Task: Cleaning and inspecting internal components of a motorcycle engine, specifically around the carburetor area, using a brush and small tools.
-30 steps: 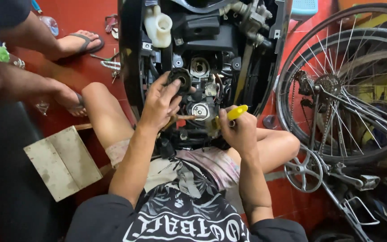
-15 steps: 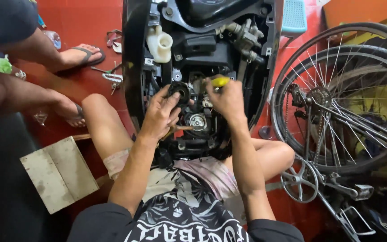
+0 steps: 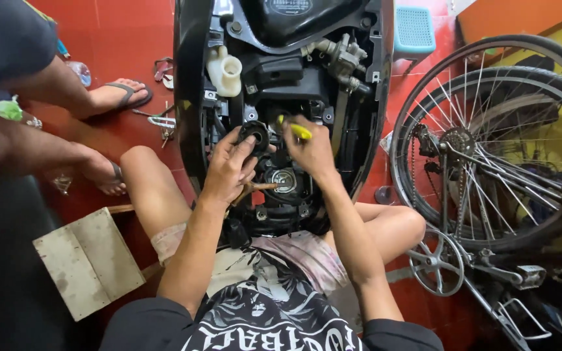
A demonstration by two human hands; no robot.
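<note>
While the left hand (image 3: 232, 170) pinches a round black rubber-rimmed part (image 3: 254, 135) in the opened black scooter engine bay (image 3: 281, 84), the right hand (image 3: 311, 151) is closed round a yellow-handled tool (image 3: 296, 129) just beside it, near a bicycle wheel (image 3: 489, 140)

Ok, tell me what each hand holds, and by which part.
Right hand grips a yellow-handled tool by its handle. Left hand has its fingers on a round black part, at its rim.

Yellow tool handle (image 3: 299, 132); black scooter body (image 3: 190, 97); red floor tiles (image 3: 131, 39); white reservoir (image 3: 224, 70); light blue stool (image 3: 414, 30).
</note>
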